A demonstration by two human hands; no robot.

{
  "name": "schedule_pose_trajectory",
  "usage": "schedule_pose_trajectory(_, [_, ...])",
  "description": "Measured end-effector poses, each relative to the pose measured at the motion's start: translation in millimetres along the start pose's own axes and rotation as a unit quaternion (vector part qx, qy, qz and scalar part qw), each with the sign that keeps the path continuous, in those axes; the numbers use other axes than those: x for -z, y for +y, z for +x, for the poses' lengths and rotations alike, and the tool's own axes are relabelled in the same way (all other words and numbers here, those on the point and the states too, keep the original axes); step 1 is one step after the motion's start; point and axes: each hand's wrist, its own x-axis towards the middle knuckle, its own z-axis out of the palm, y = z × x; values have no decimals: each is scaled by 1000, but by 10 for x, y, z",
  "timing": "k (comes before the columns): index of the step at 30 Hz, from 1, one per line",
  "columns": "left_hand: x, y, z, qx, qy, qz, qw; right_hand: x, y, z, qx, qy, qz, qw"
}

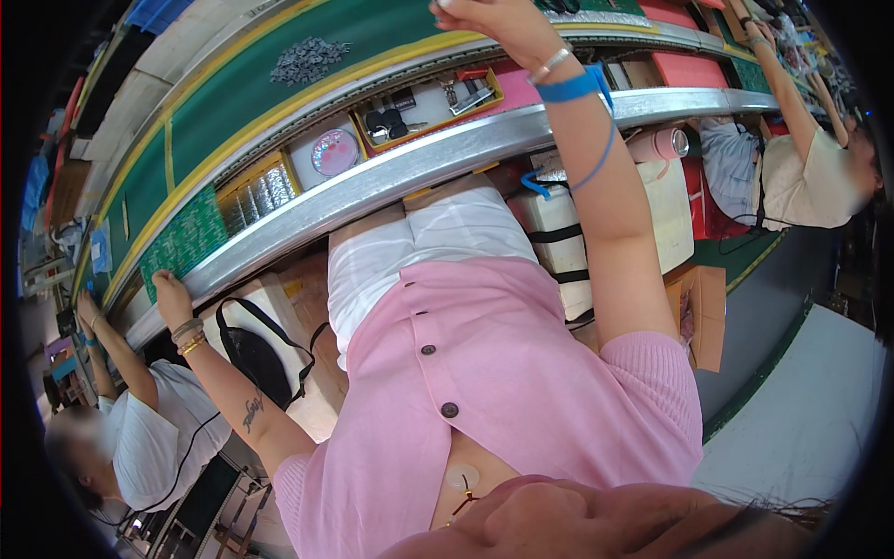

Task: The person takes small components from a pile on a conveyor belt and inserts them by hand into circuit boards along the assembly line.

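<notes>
At the left, my left hand (173, 300) is closed at the near edge of a green circuit board panel (186, 233), its fingers pinching the corner. The panel lies slantwise on the bench, across the yellow-edged strip. My right hand (498, 20) reaches far forward over the green conveyor belt (219, 102). Its fingers look curled together and are partly cut off by the upper edge, so anything in them is hidden. A blue wrist strap (570, 88) with a cord circles my right wrist. On the belt, left of that hand, lies a pile of small dark grey parts (309, 61).
A yellow-rimmed tray (498, 91) holds keys and small items. Beside it are a round pink glittery item (334, 152) and a silver-lined box (259, 194). A metal rail (372, 182) runs along the bench front. Co-workers sit at left (154, 419) and right (805, 177).
</notes>
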Motion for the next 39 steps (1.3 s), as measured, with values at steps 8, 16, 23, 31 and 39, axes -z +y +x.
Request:
schedule_pose_trajectory(8, [378, 1411, -650, -127, -6, -110, 986, -183, -213, -476, 15, 42, -264, 963])
schedule_pose_trajectory(16, [589, 2193, -863, -253, -76, -189, 946, -543, 44, -436, 52, 37, -396, 916])
schedule_pose_trajectory(23, [723, 2327, -769, -287, -94, -254, 919, -712, 378, -221, 167, -39, -560, 810])
schedule_pose_trajectory(31, [633, 2435, -508, -205, -160, -429, 865, -763, 425, -127, 160, -62, -574, 801])
schedule_pose_trajectory(39, [511, 2638, -386, -180, -207, -446, 852, -804, 409, -134, 177, -68, -586, 788])
